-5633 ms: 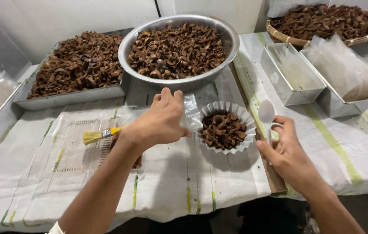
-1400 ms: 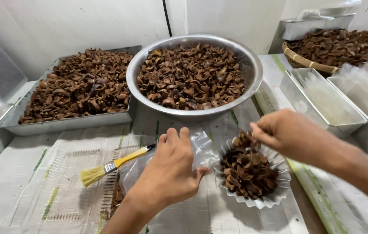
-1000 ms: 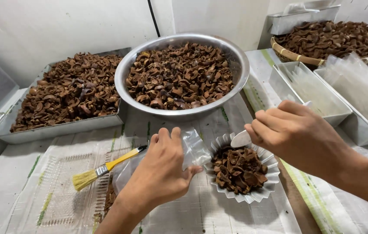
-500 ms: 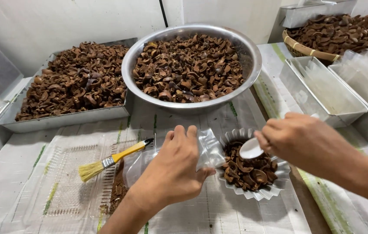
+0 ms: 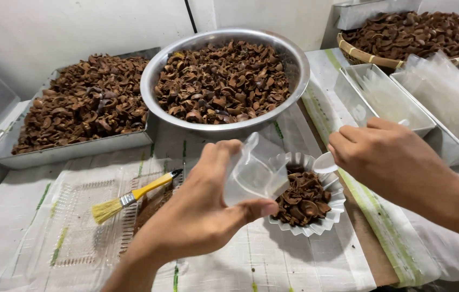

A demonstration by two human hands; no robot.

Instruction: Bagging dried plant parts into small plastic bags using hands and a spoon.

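The left hand (image 5: pixel 197 216) pinches a small clear plastic bag (image 5: pixel 253 173), thin and crinkled, between thumb and curled fingers, holding it open just beside a fluted white paper cup (image 5: pixel 316 219) on the tabletop (image 5: pixel 294 265). The cup holds dark brown, curled, dry shell-like pieces (image 5: pixel 299 197). The right hand (image 5: pixel 386 162) is closed around a white plastic spoon (image 5: pixel 325 162), its bowl over the cup's rim. Behind them stand one round shiny steel bowl (image 5: pixel 294 59), one flat metal tray (image 5: pixel 78 148) and one woven basket (image 5: pixel 370 57), each heaped with the same brown pieces. One yellow-handled brush (image 5: pixel 132 196) with pale bristles lies on a ridged clear plastic tray (image 5: pixel 67 243).
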